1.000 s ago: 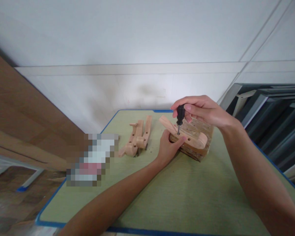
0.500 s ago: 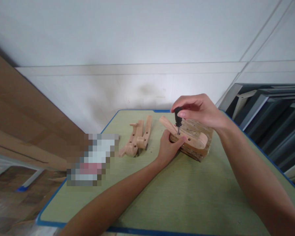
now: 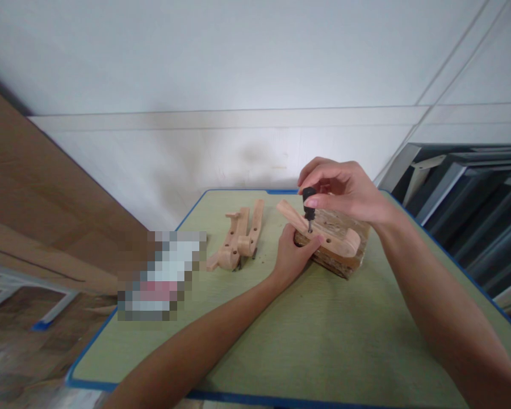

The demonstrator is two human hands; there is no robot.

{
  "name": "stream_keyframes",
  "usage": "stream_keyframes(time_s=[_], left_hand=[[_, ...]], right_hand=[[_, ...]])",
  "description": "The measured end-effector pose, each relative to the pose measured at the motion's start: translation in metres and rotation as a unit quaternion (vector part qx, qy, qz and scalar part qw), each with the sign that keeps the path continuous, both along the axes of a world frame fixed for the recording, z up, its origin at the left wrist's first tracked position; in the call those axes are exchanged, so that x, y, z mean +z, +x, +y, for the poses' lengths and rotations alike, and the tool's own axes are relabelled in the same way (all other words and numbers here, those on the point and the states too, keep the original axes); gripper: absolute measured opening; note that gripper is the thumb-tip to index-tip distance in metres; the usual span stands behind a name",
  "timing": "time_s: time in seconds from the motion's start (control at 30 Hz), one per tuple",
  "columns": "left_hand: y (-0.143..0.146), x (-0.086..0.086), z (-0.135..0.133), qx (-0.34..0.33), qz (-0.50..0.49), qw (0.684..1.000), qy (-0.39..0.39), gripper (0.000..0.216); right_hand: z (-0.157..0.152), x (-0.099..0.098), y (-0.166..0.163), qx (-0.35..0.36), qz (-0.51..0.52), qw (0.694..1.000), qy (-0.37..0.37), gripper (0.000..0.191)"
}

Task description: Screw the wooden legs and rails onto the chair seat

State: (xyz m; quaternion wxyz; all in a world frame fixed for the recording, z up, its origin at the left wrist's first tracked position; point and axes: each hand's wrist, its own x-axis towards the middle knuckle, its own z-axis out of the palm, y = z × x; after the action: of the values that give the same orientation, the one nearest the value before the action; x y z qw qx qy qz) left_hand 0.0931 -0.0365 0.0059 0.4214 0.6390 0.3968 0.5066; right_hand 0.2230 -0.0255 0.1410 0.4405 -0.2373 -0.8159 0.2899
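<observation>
Closest thing to a container here is the big brown cardboard [image 3: 46, 199] on the left, and I can't tell if it's a box or just a sheet, or what's in it. The screwdriver [image 3: 309, 203] has its tip at one hole in the wooden hook [image 3: 343, 244], which lies across a rough wood block [image 3: 336, 221] on the green table [image 3: 302, 341]; the other hole [image 3: 328, 241] shows bare. Left hand [image 3: 293, 250] is clamped on the hook and block, thumb on top, fingers mostly out of sight. Right hand [image 3: 340, 187] has the black handle pinched loosely, thumb against the near side, other fingers curled past the top. Compared with a second ago, the handle is a bit lower and straighter, and those fingers have lifted away some, while the left hand hasn't really budged. Nearby on the table are more wooden pieces [image 3: 238, 238], plus a pixelated item [image 3: 166, 272] I can't make out. Dark panels [image 3: 464, 193] lean off to the right. The right hand blocks some of the block's far edge, and the left thumb covers a bit of the hook.
</observation>
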Motion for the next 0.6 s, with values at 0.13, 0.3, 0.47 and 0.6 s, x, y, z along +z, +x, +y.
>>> stream_keyframes(time_s=[0.13, 0.3, 0.47, 0.6], left_hand=[[0.0002, 0.0013, -0.0008, -0.002, -0.005, 1.000, 0.005, 0.039], [0.0003, 0.0015, -0.0006, -0.005, -0.012, 1.000, 0.009, 0.039], [0.0007, 0.0010, -0.0001, 0.002, -0.016, 1.000, 0.000, 0.041], [0.0003, 0.0022, -0.0005, 0.001, -0.012, 1.000, 0.001, 0.042]], right_hand=[[0.0000, -0.0012, -0.0023, -0.012, 0.023, 1.000, -0.016, 0.019], [0.0001, -0.0035, -0.0066, -0.017, 0.061, 0.997, -0.034, 0.026], [-0.0006, -0.0061, -0.0095, -0.017, 0.098, 0.993, -0.069, 0.032], [-0.0003, -0.0087, -0.0088, -0.026, 0.099, 0.990, -0.097, 0.037]])
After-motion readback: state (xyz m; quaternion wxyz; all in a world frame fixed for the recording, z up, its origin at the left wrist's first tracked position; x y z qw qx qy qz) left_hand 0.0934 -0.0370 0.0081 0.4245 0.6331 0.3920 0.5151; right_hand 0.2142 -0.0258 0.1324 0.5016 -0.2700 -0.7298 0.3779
